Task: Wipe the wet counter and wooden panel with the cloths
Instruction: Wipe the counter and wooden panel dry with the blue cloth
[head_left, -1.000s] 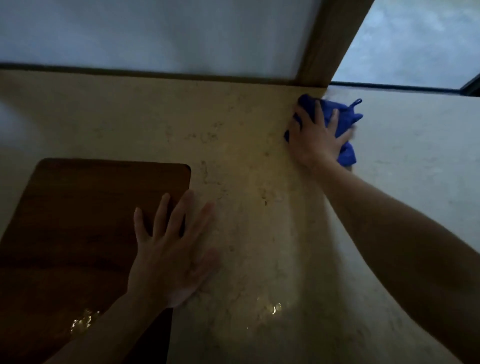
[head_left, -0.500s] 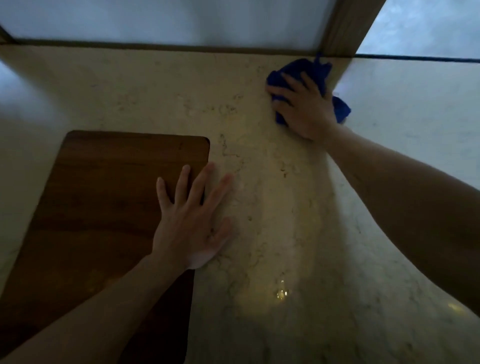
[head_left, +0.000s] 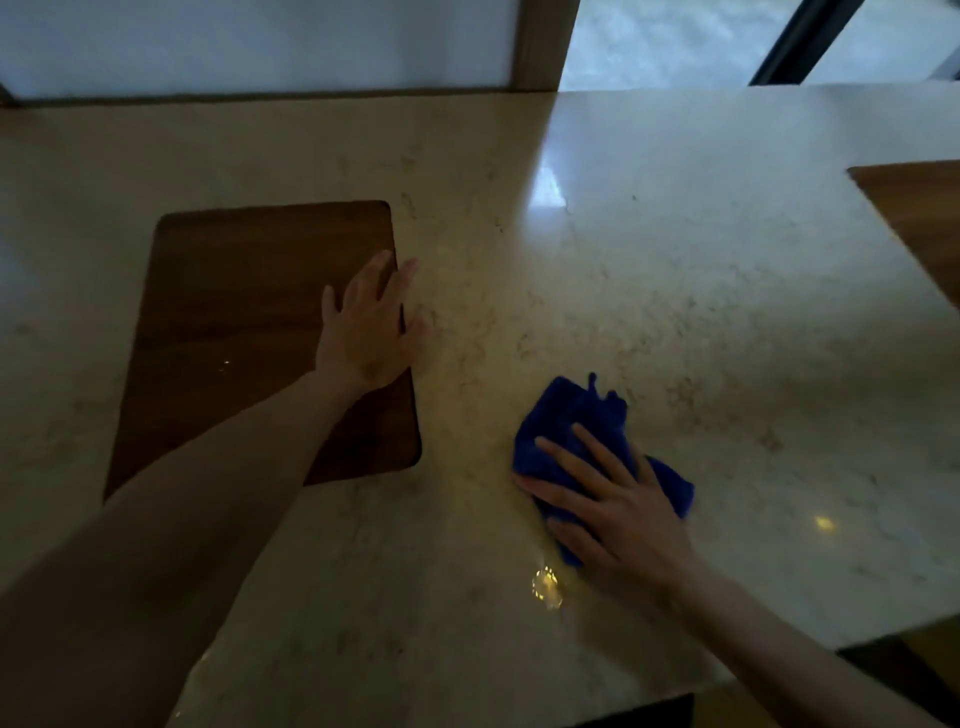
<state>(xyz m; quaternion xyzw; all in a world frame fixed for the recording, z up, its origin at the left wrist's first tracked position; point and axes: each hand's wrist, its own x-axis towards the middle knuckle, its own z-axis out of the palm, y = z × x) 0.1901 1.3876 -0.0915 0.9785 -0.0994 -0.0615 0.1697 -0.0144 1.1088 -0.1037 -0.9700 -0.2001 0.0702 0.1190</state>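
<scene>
1. The right hand (head_left: 618, 514) pressed flat, fingers spread, on the crumpled blue microfibre cloth (head_left: 582, 431), at five o'clock on the pale speckled stone counter (head_left: 675, 260), likely for wiping pressure.
2. The left hand (head_left: 369, 327) lay flat and released across the right edge of the dark rectangular wooden panel (head_left: 249, 312), probably bracing.
3. The panel's long axis ran six-to-twelve; the cloth stretched toward eleven.
</scene>
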